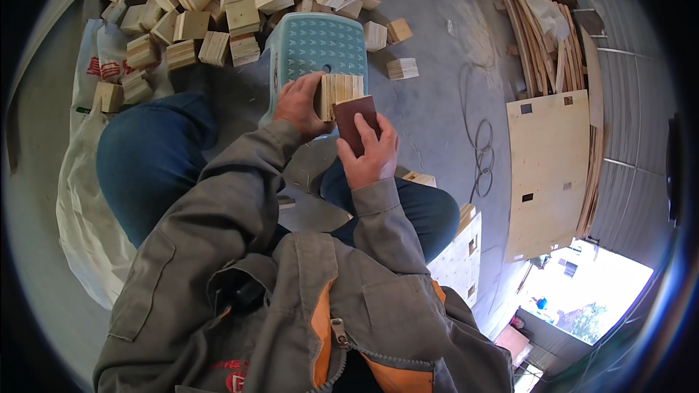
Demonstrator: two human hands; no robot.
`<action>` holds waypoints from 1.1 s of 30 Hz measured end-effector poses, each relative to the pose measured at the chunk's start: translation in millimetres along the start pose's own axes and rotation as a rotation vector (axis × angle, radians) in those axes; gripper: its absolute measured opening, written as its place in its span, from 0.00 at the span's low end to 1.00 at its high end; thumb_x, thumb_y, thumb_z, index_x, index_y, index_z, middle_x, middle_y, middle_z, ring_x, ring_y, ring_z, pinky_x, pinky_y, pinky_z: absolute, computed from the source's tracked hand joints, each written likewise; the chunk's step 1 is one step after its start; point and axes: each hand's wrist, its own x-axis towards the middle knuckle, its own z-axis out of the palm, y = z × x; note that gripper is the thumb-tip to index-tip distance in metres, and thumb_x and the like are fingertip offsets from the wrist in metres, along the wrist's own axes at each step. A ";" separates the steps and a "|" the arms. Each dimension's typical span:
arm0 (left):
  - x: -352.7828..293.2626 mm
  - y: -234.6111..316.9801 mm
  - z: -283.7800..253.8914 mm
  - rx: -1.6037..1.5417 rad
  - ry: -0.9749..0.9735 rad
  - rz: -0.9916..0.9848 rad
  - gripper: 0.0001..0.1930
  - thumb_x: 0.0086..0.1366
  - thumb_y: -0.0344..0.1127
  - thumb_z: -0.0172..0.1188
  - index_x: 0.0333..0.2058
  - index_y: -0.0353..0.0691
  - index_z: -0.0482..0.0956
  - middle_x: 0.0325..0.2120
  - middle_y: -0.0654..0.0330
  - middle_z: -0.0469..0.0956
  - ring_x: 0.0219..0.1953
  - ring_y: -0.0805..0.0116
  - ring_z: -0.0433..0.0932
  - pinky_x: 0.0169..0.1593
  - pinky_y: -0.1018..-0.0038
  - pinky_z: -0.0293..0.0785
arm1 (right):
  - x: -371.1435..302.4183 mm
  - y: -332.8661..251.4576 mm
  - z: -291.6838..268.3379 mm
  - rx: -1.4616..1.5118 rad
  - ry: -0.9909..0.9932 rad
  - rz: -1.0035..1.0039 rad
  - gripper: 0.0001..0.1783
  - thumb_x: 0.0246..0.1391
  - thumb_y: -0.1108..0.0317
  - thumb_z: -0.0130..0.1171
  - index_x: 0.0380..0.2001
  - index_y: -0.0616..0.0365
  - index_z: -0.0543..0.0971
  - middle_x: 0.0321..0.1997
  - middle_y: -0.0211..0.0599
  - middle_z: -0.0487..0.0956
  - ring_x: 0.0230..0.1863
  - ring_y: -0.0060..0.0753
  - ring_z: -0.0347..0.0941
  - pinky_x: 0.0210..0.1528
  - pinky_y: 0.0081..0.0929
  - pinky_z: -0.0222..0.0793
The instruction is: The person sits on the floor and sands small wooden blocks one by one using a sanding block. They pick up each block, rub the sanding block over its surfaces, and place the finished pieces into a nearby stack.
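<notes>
A layered plywood block [342, 87] rests over the near edge of a light-blue plastic stool [306, 36], its striped edges facing up. My left hand [299, 107] is closed round the block's left side. In my right hand [372, 151] is a reddish-brown sanding block [356, 122], flat and sandpaper-like, with pale wood along its top edge. The fingers lie across its brown face, and the thumb is at its left edge. It is tilted against the near right part of the plywood block and hides some of it.
Beyond the stool lies a large heap of plywood blocks [242, 17], with several loose ones [402, 68] to its right. A white sack [91, 204] is at my left. Plywood sheets [550, 175] and a looped cable [482, 142] lie to the right.
</notes>
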 end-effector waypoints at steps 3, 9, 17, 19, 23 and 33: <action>-2.0 1.6 -1.8 0.000 0.002 -0.010 0.50 0.46 0.49 0.81 0.68 0.46 0.68 0.62 0.51 0.76 0.68 0.51 0.72 0.75 0.54 0.59 | 33.8 2.8 15.6 0.013 0.023 -0.034 0.35 0.46 0.64 0.79 0.61 0.48 0.83 0.66 0.53 0.71 0.62 0.62 0.72 0.64 0.55 0.71; -1.1 6.7 -3.9 -0.026 -0.045 -0.048 0.57 0.41 0.50 0.85 0.70 0.44 0.67 0.65 0.51 0.75 0.69 0.46 0.70 0.74 0.55 0.60 | 127.7 13.9 49.6 -0.064 -0.055 0.111 0.33 0.47 0.59 0.78 0.59 0.45 0.85 0.65 0.51 0.74 0.64 0.60 0.72 0.66 0.51 0.73; -2.5 -0.7 0.1 0.007 -0.010 -0.050 0.54 0.44 0.50 0.83 0.70 0.47 0.66 0.64 0.53 0.75 0.69 0.53 0.71 0.76 0.55 0.57 | 92.2 4.8 42.7 -0.015 -0.042 0.062 0.34 0.48 0.59 0.78 0.61 0.46 0.85 0.66 0.52 0.71 0.66 0.61 0.70 0.66 0.51 0.72; -1.6 -1.0 3.8 0.005 -0.003 -0.046 0.53 0.46 0.51 0.82 0.70 0.48 0.66 0.64 0.53 0.75 0.70 0.54 0.71 0.77 0.55 0.55 | 61.3 -1.4 30.5 0.011 -0.043 0.012 0.34 0.48 0.60 0.78 0.61 0.48 0.84 0.66 0.53 0.71 0.66 0.62 0.69 0.67 0.52 0.71; -1.3 -3.8 5.8 0.012 0.016 -0.019 0.51 0.48 0.54 0.81 0.70 0.48 0.67 0.64 0.53 0.75 0.70 0.54 0.72 0.77 0.56 0.55 | 6.1 -14.8 3.0 0.048 -0.080 -0.032 0.36 0.45 0.63 0.80 0.62 0.47 0.83 0.67 0.52 0.70 0.64 0.61 0.71 0.65 0.54 0.71; -3.8 -14.7 11.5 0.042 0.033 -0.014 0.52 0.49 0.53 0.80 0.71 0.47 0.67 0.65 0.52 0.75 0.70 0.54 0.72 0.77 0.54 0.55 | 47.3 -10.7 25.7 0.043 -0.009 -0.091 0.33 0.44 0.64 0.79 0.58 0.45 0.85 0.66 0.50 0.73 0.62 0.61 0.73 0.63 0.54 0.73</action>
